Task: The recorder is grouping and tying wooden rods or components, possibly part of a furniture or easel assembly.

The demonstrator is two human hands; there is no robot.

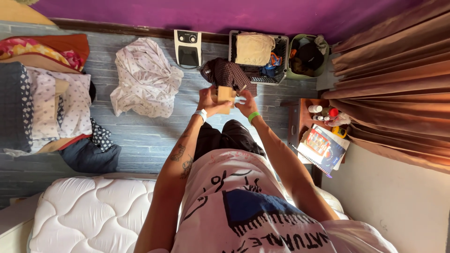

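Purple wall (187, 11), tan block (226, 96), white patterned sheet (145, 79) (small dots), brown curtain (398, 79)

Bright daylight from the right; sharp focus; edges bowed.

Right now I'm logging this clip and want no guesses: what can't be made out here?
Head view only:
- Small tan block: its kind is too small to tell, and the left hand and right hand cover its edges.
- Thin stick at the right fingers: too small to identify.
- Laundry basket: contents partly hidden under a folded beige cloth.
- Mattress: cut off by the bottom edge.
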